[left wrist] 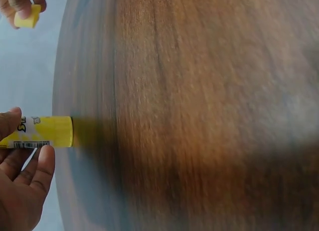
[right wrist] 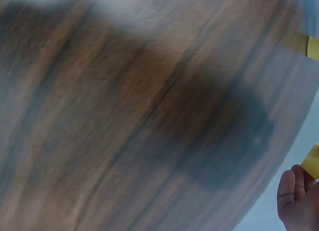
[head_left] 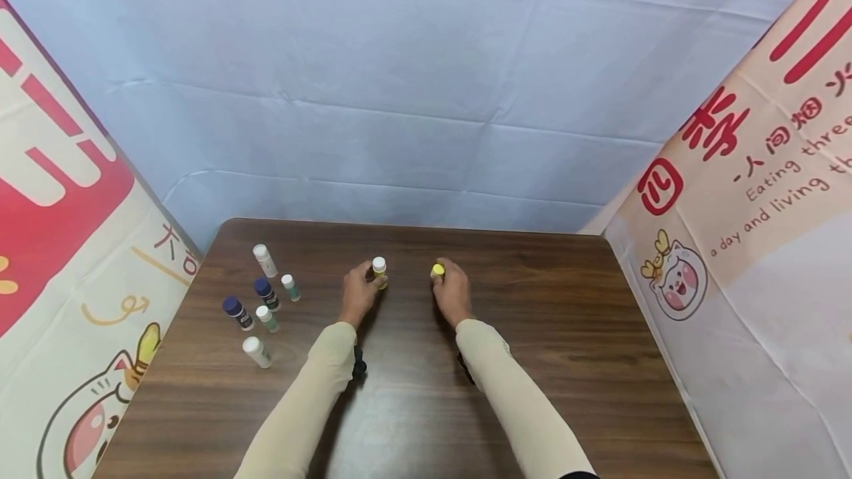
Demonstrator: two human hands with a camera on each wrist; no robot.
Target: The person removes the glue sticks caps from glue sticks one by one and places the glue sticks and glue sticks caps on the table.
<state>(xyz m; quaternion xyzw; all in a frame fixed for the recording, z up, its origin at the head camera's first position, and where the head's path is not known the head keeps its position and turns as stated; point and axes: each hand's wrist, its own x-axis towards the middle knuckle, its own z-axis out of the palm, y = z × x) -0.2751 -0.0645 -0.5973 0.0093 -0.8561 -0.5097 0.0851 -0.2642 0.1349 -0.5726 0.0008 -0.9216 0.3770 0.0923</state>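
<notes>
My left hand (head_left: 358,294) grips a yellow glue stick (left wrist: 57,131) with a white top. The stick stands upright at the table, thumb on one side and fingers on the other in the left wrist view. Across a gap to the right, my right hand (head_left: 454,293) pinches a small yellow cap (head_left: 437,270). The same cap (right wrist: 312,162) shows at the right edge of the right wrist view, with the curled fingers (right wrist: 286,188) beside it. Only the yellow base of the stick appears in that view.
On the table's left side stand several sticks and bottles: a white one (head_left: 265,261) at the back, blue-capped ones (head_left: 237,313), small green ones with white caps (head_left: 268,318) and a white one (head_left: 257,352) nearest. Cloth sheets (head_left: 399,94) hang behind and at both sides of the table (head_left: 566,361).
</notes>
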